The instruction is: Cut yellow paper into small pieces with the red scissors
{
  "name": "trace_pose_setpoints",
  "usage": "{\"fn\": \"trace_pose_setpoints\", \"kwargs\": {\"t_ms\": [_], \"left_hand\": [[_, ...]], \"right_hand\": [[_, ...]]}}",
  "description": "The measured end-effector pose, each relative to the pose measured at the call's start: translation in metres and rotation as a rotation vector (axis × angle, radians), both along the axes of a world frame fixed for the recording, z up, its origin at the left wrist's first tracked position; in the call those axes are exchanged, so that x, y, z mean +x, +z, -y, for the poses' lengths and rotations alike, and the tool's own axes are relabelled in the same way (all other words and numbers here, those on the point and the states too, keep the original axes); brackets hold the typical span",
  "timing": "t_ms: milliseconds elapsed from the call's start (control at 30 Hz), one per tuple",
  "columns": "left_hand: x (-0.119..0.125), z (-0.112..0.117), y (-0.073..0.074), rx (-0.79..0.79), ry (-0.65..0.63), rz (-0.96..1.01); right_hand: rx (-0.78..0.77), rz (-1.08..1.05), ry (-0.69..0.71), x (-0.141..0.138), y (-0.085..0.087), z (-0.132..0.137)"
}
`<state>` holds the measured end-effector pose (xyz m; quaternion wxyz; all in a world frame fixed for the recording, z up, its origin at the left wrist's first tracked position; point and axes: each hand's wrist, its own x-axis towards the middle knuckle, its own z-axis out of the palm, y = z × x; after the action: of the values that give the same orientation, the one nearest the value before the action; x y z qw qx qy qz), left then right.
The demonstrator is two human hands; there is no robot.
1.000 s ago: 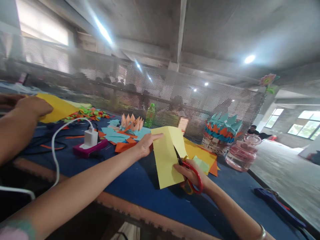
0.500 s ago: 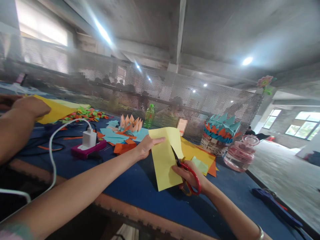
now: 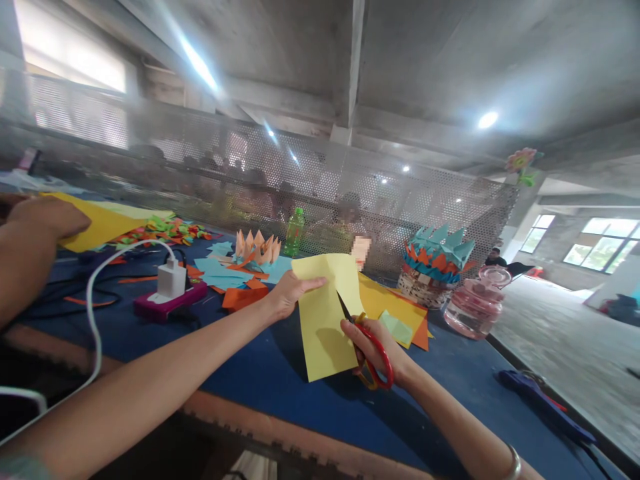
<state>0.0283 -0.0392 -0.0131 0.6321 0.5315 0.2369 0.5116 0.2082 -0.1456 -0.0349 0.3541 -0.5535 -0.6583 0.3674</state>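
Note:
A pale yellow sheet of paper [image 3: 323, 347] is held up over the blue tabletop, with a slit running into it from its right side. My left hand [image 3: 289, 293] pinches the sheet at its left edge, thumb across the front. In my right hand [image 3: 373, 347] are scissors [image 3: 386, 363] with red and yellow handles, their dark blades in the slit. Behind the sheet lie yellow and orange papers [image 3: 393, 300] with a small pale green piece [image 3: 396, 328] on top.
A purple power strip [image 3: 167, 303] carries a white charger and cable. Beyond stand a folded-paper ring [image 3: 257, 248], a green bottle [image 3: 295, 232], a paper-decorated basket [image 3: 435, 263] and a pink jar [image 3: 474, 307]. A blue-handled tool [image 3: 545, 407] lies right. Another person's hand [image 3: 47, 217] holds yellow paper.
The view has shifted slightly, so most things appear a little further left. My right hand and the scissors sit slightly closer to the sheet, and the blades show less.

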Motion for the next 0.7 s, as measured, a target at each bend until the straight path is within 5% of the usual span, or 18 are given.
{"fn": "trace_pose_setpoints", "kwargs": {"t_ms": [467, 700], "left_hand": [[0.002, 0.007, 0.002, 0.066, 0.057, -0.029], [0.003, 0.008, 0.003, -0.038, 0.107, -0.019]], "right_hand": [[0.034, -0.093, 0.083, 0.000, 0.010, 0.005], [0.038, -0.118, 0.059, -0.006, 0.005, 0.004]]}}
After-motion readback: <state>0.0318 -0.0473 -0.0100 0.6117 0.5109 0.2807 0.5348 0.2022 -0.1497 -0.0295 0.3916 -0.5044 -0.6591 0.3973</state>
